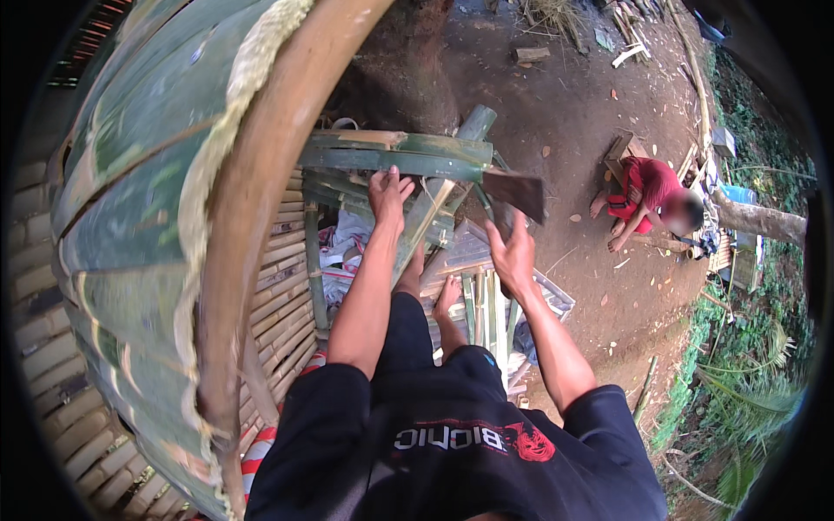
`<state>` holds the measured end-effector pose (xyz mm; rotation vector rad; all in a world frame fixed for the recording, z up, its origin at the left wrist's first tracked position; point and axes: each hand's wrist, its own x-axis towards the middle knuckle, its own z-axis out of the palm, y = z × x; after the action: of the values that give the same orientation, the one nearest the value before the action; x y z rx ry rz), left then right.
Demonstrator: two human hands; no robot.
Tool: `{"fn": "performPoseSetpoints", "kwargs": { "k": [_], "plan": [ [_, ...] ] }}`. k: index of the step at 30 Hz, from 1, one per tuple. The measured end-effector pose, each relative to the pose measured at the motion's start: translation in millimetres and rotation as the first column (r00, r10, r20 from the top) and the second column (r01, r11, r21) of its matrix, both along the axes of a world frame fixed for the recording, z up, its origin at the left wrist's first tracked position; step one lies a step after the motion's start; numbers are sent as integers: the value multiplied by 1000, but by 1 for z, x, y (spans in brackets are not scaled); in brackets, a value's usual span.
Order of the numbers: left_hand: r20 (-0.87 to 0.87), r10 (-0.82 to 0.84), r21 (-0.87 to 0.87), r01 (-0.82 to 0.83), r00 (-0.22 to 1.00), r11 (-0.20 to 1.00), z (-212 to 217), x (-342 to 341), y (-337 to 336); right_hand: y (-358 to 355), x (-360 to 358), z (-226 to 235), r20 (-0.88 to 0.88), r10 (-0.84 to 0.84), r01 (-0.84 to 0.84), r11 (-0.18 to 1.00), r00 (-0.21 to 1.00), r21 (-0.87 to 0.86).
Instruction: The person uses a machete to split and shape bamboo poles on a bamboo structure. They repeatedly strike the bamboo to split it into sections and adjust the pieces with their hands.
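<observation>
A green bamboo strip (382,161) lies crosswise along the top of a bamboo frame in front of me. My left hand (389,198) is closed at its lower edge, one fingertip pressed on the green face. Against the strip's right end is a machete (519,194) with a broad, dark blade. My right hand (514,254) is just below the blade, thumb and fingers around its lower side; the handle is hidden. Between my forearms a split bamboo pole (424,221) slants down.
A large dome of woven green bamboo (156,234) with a thick curved rim (252,182) stands close on my left. Bamboo slats (282,300) and cut pieces (486,304) lie by my bare feet. Across the dirt ground (565,113), a person in red (651,191) sits bent forward.
</observation>
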<state>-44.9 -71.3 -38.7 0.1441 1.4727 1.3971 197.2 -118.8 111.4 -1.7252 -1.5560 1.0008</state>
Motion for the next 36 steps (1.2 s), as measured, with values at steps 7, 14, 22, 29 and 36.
{"fn": "performPoseSetpoints", "kwargs": {
  "k": [7,14,22,29,36],
  "plan": [
    [-493,-818,-605,559,296,567,157,16,-222,-152,150,-20,344,99,109,838,934,-535],
    [238,-595,-493,623,768,607,99,-55,-488,-387,259,-97,371,306,173,520,877,-837],
    [-76,-633,-279,593,771,756,162,19,-396,-521,317,-127,286,182,224,298,941,-928],
    [36,-401,-612,337,915,715,109,-43,-521,-400,258,-88,179,-73,189,569,981,-800],
    [272,-346,-464,438,898,770,139,-21,-503,-314,248,-101,36,-197,151,603,980,-783]
  ]
}}
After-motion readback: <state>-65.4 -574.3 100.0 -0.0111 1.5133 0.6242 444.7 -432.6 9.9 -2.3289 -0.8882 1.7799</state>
